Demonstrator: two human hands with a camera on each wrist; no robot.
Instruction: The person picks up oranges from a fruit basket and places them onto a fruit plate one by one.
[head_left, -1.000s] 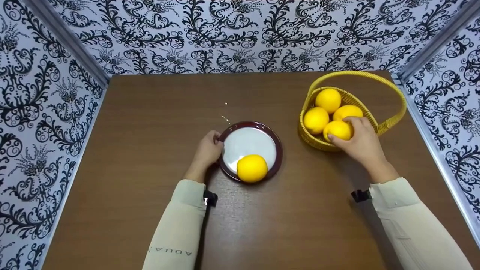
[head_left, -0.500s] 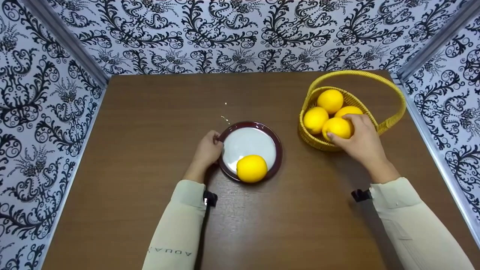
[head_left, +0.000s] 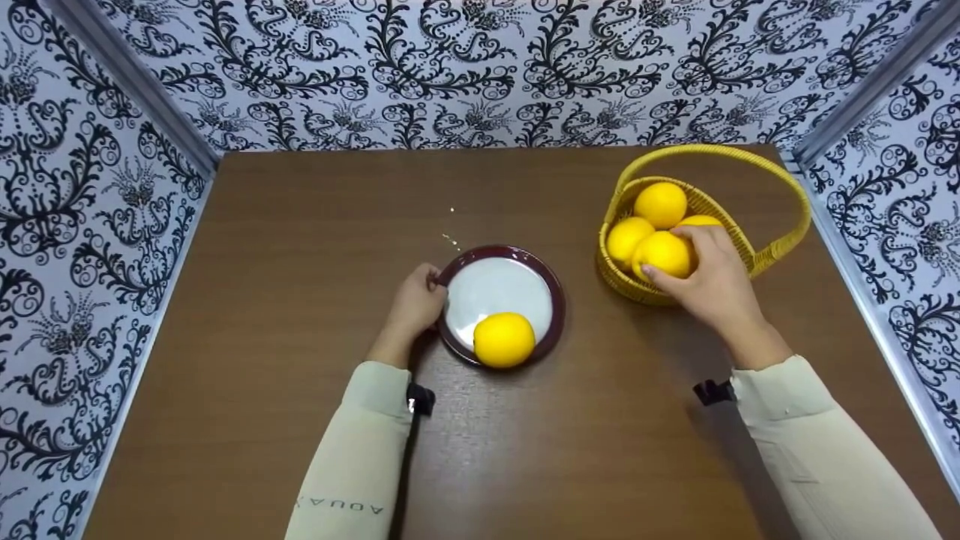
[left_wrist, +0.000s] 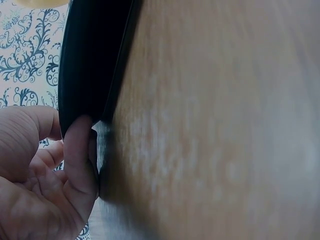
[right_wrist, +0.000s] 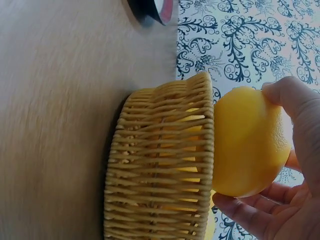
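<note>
At the table's middle lies a white plate (head_left: 499,281) with a dark red rim. One yellow-orange fruit, by its look an orange (head_left: 504,340), sits on its near side. My left hand (head_left: 416,301) pinches the plate's left rim; the left wrist view shows the fingers (left_wrist: 80,150) reaching under the dark edge. At the right, my right hand (head_left: 716,289) grips another orange (right_wrist: 247,142) between thumb and fingers, at the top of a yellow wicker basket (right_wrist: 160,165). In the right wrist view this orange sticks up past the basket rim. Several more oranges (head_left: 660,205) lie inside.
The basket's tall handle (head_left: 795,180) arches over its far right side. Small light specks (head_left: 451,240) lie on the brown table (head_left: 315,225) behind the plate. Patterned walls (head_left: 480,75) close off the back and both sides.
My right hand has drawn the gripped orange slightly left within the basket, and the orange at the back has shifted a little. The left hand and plate hold still.
</note>
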